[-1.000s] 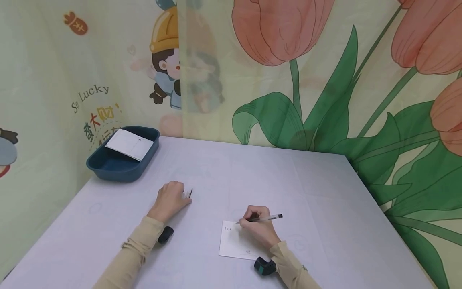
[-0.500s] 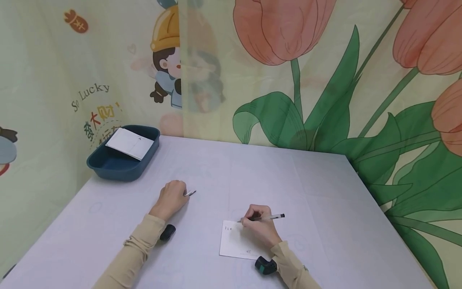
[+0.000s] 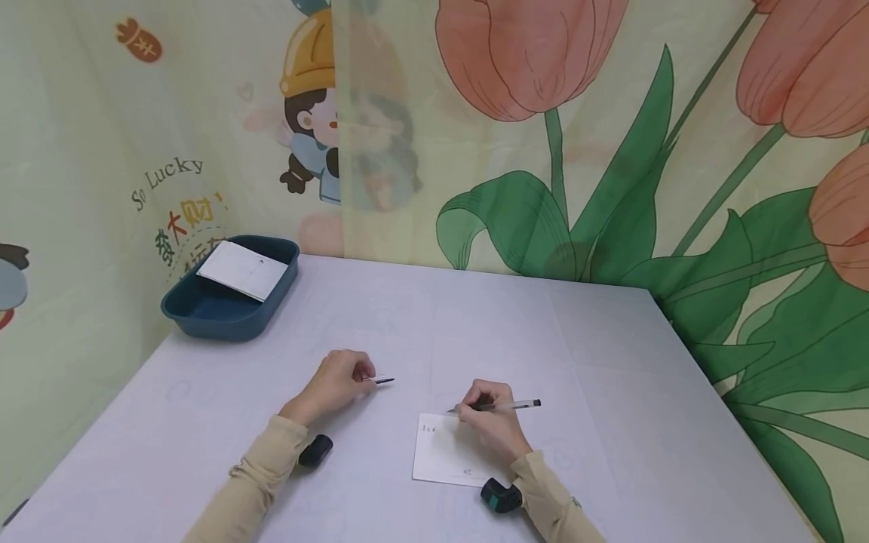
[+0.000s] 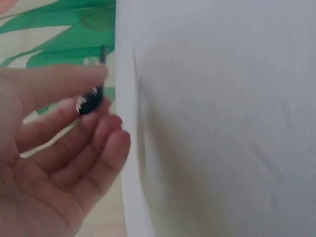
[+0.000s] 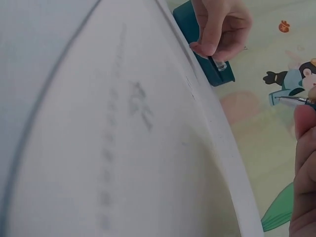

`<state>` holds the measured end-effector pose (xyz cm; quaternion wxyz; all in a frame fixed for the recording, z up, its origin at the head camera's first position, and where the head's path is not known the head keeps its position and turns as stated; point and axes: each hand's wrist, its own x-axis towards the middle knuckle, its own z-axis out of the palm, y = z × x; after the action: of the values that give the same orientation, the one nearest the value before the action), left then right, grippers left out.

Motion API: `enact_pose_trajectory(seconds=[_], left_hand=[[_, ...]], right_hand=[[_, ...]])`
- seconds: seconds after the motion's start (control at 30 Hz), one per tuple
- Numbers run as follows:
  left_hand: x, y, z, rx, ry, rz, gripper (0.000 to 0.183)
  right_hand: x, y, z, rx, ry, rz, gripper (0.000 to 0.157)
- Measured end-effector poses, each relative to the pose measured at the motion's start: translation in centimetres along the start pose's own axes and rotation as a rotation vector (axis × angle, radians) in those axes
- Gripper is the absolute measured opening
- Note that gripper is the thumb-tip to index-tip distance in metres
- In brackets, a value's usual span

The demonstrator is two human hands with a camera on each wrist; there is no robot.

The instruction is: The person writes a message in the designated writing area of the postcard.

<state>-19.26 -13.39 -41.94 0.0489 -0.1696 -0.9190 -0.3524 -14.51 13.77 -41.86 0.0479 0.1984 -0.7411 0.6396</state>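
My right hand (image 3: 495, 430) grips a clear-barrelled pen (image 3: 521, 405) with a black end. Its tip points left, just past the top edge of a white card (image 3: 437, 456) that bears small dark writing at its upper left and a mark near the bottom. In the right wrist view the pen's metal tip (image 5: 291, 100) shows bare, above the curled fingers. To the left of the card, my left hand (image 3: 336, 383) pinches a small clear and black pen cap (image 3: 384, 381) between thumb and forefinger. The left wrist view shows the cap blurred, the other fingers loosely bent under it.
A dark blue plastic basket (image 3: 231, 326) stands at the table's back left corner, with white cards (image 3: 243, 270) leaning in it. The white-covered table (image 3: 543, 332) meets a printed curtain (image 3: 387, 136) at its far edge.
My left hand has moved right and slightly nearer, and the pen cap has turned from slanting upward to lying level. The pen tip has shifted slightly up, away from the card's writing.
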Motion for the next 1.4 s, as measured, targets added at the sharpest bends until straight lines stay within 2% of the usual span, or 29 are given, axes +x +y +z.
enact_pose_trajectory(seconds=[0.2, 0.43, 0.6, 0.8, 1.13, 1.4], left_hand=[[-0.7, 1.9, 0.4, -0.21, -0.083, 0.089, 0.011], [-1.6, 4.0, 1.3, -0.32, -0.151, 0.119, 0.011], [-2.0, 5.0, 1.9, -0.37, -0.166, 0.145, 0.011], [-2.1, 5.5, 2.2, -0.404, -0.146, 0.152, 0.012], [-2.3, 6.1, 2.6, -0.475, -0.157, 0.169, 0.011], [-2.6, 6.7, 2.9, -0.5, -0.12, 0.17, 0.011]], right_hand=[[0.3, 2.2, -0.5, 0.106, -0.001, 0.006, 0.012], [0.4, 2.8, -0.5, 0.27, -0.049, -0.054, 0.007], [0.3, 2.5, -0.1, 0.346, -0.06, -0.05, 0.027], [0.3, 2.3, 0.2, 0.366, -0.056, -0.057, 0.032], [0.0, 2.2, 0.7, 0.351, -0.07, 0.026, 0.032], [-0.2, 2.2, 1.1, 0.353, -0.07, 0.068, 0.028]])
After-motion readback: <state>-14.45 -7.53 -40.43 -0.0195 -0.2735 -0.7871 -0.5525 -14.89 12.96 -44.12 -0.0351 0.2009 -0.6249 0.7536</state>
